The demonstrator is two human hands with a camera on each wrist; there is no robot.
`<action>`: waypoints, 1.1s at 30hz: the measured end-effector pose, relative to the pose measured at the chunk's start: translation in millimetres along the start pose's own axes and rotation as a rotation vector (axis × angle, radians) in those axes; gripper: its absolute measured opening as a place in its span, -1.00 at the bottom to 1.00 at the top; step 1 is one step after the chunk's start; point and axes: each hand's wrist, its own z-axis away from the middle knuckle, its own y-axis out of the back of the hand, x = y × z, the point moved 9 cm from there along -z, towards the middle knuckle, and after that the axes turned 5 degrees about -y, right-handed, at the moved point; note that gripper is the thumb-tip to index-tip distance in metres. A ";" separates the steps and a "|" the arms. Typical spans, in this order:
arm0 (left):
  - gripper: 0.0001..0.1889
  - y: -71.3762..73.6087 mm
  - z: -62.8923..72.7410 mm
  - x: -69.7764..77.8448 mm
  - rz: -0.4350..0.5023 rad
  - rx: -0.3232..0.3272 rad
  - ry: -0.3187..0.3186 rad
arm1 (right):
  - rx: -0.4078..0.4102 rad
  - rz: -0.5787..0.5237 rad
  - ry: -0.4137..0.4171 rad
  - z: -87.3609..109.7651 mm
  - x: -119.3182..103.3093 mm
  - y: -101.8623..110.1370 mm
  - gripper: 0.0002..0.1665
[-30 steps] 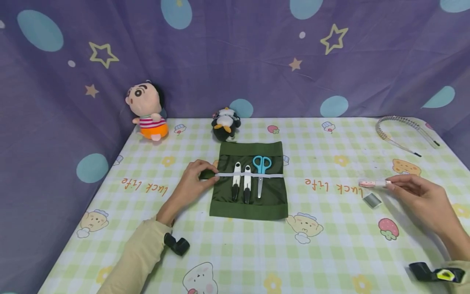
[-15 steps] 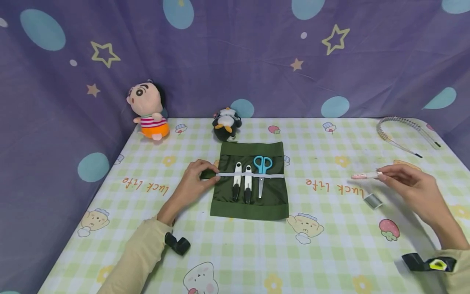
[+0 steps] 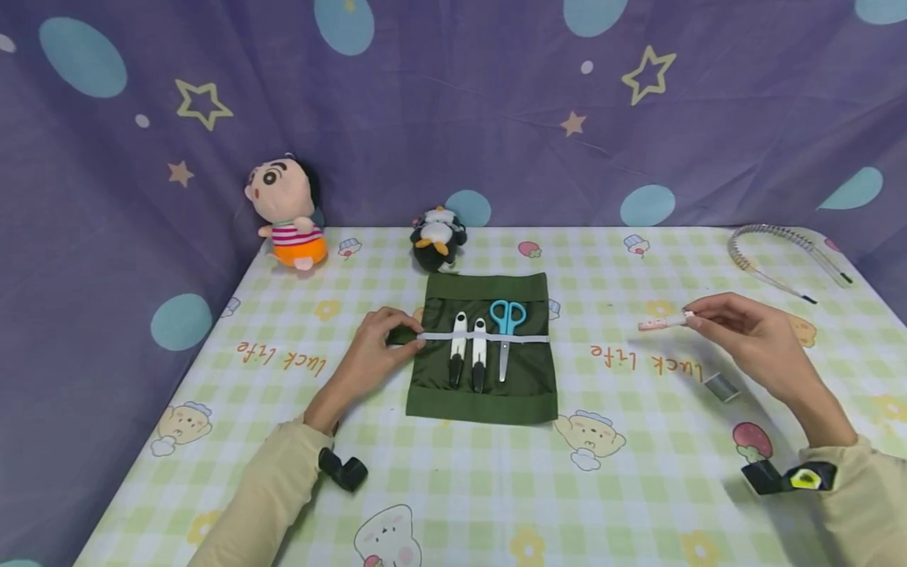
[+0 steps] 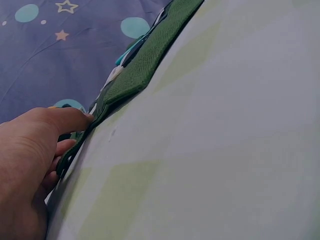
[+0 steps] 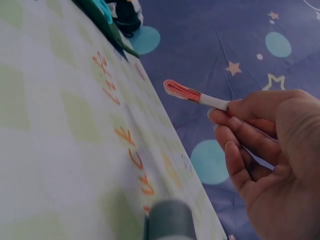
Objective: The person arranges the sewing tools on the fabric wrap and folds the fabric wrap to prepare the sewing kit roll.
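A dark green fabric pouch [image 3: 482,408] lies unfolded mid-table. Its white elastic strap [image 3: 531,339] holds blue-handled scissors [image 3: 506,319] and two white tools with black ends, one a slim white tool [image 3: 459,331]. At the pouch's left edge, my left hand [image 3: 368,346] pinches the fabric beside the strap's end; the left wrist view shows the thumb [image 4: 75,119] on top of the green edge. My right hand [image 3: 758,342] pinches one end of a folded tape measure [image 5: 185,91], reddish with a white band, above the table. Below that hand lies a grey thread spool [image 3: 723,387].
A plush doll [image 3: 286,213] sits at the back left, and a plush penguin [image 3: 437,240] lies just behind the pouch. At the back right is a metal headband [image 3: 768,230]. A patterned cloth covers the table [image 3: 453,504]; a purple curtain [image 3: 496,118] hangs behind.
My right hand has carried the folded tape measure leftward and up, away from the thread spool toward the pouch. The left hand stays on the pouch's edge.
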 end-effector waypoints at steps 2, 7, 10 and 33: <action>-0.86 0.1 0.0 0.1 0.000 -0.001 -0.001 | -0.007 0.016 -0.003 -3.9 -5.9 -6.3 -0.78; -0.86 0.2 0.0 0.1 0.002 -0.002 0.005 | -0.028 0.011 0.045 -16.6 -21.3 -23.5 -0.81; -0.86 0.2 0.0 0.0 0.002 -0.001 0.007 | -0.048 -0.022 0.089 -24.0 -29.1 -34.1 -0.81; -0.86 -0.4 -0.9 -0.7 -0.012 -0.002 0.003 | -0.136 -0.210 0.161 -65.5 -58.7 -91.8 -0.81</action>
